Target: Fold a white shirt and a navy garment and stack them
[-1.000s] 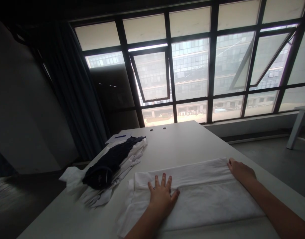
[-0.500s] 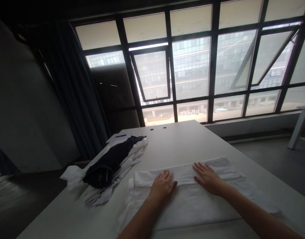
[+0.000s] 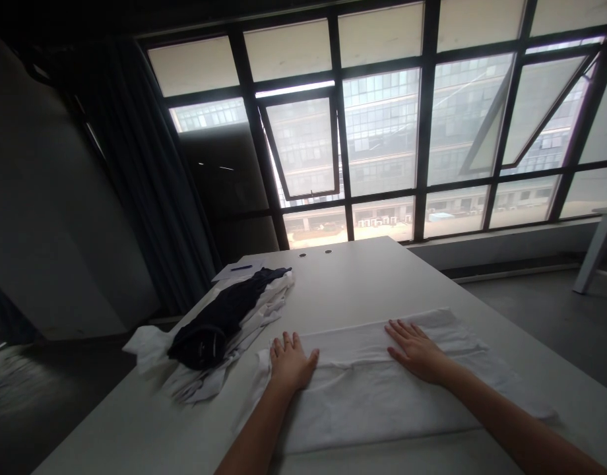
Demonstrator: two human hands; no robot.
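A white garment [image 3: 367, 402] lies folded on the table in front of me, with a folded strip along its far side. Its exact kind cannot be made out. My left hand [image 3: 292, 361] rests flat near the left end of that strip, fingers spread. Toward the right part of the strip, my right hand [image 3: 416, 349] also lies flat, its fingers stretched out. Neither hand grips the cloth; both press on it from above. Some small creases run across the fabric between them.
On the left of the white table [image 3: 343, 284] lies a heap of clothes, a dark garment [image 3: 224, 316] over white ones [image 3: 209, 386]. Behind it are a paper sheet [image 3: 224, 272] and a pen [image 3: 241, 267]. Windows stand beyond; another table [image 3: 593, 254] is at far right.
My left hand has slid left along the folded strip to near its left end, and its fingers are more spread. My right hand has stayed almost in place.
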